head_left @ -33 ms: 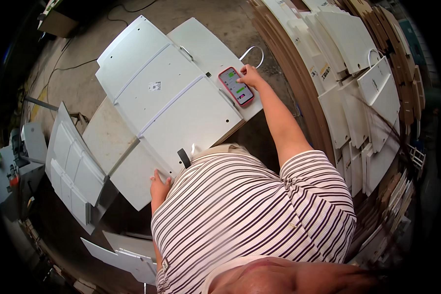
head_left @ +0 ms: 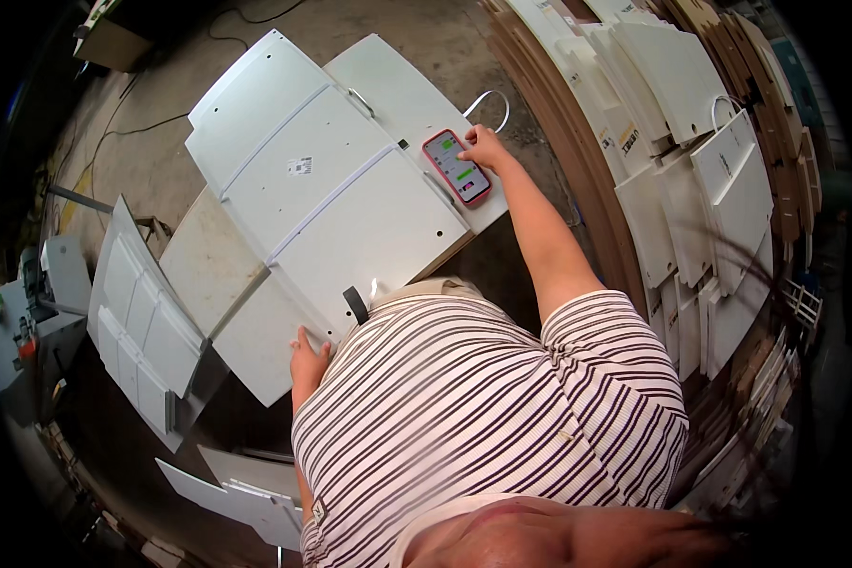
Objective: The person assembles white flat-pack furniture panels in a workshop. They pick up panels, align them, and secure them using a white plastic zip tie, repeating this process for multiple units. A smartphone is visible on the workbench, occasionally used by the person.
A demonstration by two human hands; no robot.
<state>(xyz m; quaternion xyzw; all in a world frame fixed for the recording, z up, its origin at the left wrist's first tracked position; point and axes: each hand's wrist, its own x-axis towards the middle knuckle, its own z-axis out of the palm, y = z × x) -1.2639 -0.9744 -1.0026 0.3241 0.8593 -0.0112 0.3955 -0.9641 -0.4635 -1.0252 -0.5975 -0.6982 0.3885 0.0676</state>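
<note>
A phone in a red case [head_left: 457, 168] lies screen up, lit, on the far right corner of a stack of white flat panels [head_left: 331, 189]. My right hand [head_left: 486, 147] reaches out to it, fingertips touching the phone's far edge, not lifting it. My left hand [head_left: 308, 360] rests flat on the near edge of a lower white panel [head_left: 256, 350], close to my body. A small black tab [head_left: 355, 305] sticks out at the near edge of the top panel. My striped shirt hides the near part of the stack.
Rows of white panels and brown cardboard sheets [head_left: 691, 123] lean along the right. A white ribbed panel [head_left: 142, 322] stands at the left beside a grey machine [head_left: 38, 312]. More white parts [head_left: 237, 492] lie at lower left. Cables [head_left: 161, 123] run over the concrete floor.
</note>
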